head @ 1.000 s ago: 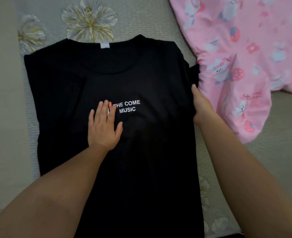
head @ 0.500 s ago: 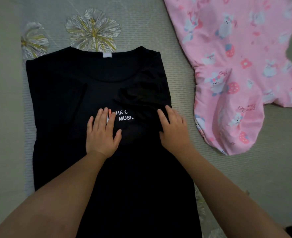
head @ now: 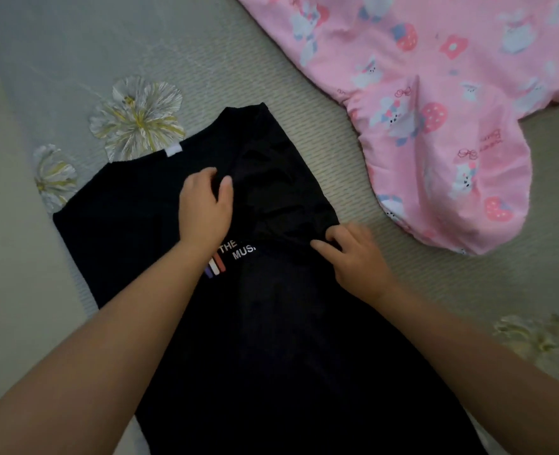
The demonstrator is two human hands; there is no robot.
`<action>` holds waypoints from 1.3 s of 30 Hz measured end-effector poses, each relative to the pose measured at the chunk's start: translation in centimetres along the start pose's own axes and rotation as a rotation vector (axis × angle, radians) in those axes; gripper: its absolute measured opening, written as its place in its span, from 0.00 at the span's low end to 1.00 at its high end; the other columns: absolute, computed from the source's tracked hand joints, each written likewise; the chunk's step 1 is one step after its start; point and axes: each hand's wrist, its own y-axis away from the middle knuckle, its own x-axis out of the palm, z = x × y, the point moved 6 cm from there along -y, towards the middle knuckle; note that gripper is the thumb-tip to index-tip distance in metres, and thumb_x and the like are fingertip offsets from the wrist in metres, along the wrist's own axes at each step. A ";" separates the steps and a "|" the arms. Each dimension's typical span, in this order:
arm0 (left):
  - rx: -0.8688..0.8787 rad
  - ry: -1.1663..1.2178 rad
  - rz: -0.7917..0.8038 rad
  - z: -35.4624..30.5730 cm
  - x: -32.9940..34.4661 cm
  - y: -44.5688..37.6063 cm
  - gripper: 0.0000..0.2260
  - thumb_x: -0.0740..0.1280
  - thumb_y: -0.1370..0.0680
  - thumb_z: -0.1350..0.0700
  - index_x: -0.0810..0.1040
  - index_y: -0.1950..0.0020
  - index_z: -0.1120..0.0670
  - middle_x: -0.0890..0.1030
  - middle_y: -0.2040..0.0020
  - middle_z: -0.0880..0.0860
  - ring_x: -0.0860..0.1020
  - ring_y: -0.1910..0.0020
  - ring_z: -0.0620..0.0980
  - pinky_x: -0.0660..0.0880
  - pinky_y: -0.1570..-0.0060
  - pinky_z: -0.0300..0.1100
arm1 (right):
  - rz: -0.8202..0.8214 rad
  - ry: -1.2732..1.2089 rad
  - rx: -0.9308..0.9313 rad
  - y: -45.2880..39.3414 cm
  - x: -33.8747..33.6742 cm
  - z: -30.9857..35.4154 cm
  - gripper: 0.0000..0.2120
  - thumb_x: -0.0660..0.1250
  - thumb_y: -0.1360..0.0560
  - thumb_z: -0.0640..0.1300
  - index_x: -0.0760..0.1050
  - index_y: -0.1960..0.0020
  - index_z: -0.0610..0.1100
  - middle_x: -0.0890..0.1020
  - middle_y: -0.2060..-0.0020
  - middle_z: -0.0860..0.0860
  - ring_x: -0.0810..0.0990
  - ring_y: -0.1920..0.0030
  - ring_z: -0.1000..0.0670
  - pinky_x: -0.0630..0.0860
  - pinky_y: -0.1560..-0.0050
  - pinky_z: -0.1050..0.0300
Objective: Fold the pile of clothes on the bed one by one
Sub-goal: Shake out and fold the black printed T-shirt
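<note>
My left fingers and right fingers pinch the folded-in sleeve of the black T-shirt, spread mid-frame on the bed; pink garment upper right.

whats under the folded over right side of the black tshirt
Under the folded flap of the black t-shirt lies the shirt's own front; the white print shows only "THE" and "MUS", the rest covered. The left hand and right hand pinch the flap.
</note>
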 end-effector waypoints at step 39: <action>0.075 -0.235 0.122 -5.3 5.5 -4.0 0.21 0.66 0.25 0.57 0.67 0.33 0.58 0.73 0.40 0.59 0.72 0.44 0.52 0.67 0.46 0.41 | 0.217 -0.192 0.741 1.6 -0.6 -7.2 0.16 0.57 0.24 0.43 0.76 0.43 0.37 0.74 0.61 0.49 0.72 0.60 0.47 0.66 0.61 0.59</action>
